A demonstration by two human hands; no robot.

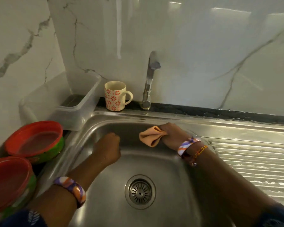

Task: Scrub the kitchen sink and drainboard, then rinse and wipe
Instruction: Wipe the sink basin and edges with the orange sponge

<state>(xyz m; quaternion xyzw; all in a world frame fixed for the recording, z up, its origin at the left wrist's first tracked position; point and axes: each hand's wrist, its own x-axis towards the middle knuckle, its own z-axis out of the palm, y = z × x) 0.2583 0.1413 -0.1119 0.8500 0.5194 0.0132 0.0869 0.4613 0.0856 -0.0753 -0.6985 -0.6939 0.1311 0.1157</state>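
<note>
A stainless steel sink (154, 163) fills the middle, with a round drain strainer (140, 192) in its floor. The ribbed drainboard (252, 159) runs off to the right and looks wet. My right hand (172, 134) is closed on a bunched peach cloth (150, 135), held against the far wall of the basin near its back right corner. My left hand (107, 149) is inside the basin at the back left, fingers curled into a fist, nothing visible in it. The tap (148, 82) stands behind the sink, with no water running.
A flowered mug (116, 96) stands on the back ledge left of the tap. A clear plastic container (69, 102) sits in the left corner. Two red-lidded green tubs (34, 141) (10, 184) crowd the left counter beside the sink. Marble-patterned wall tiles rise behind.
</note>
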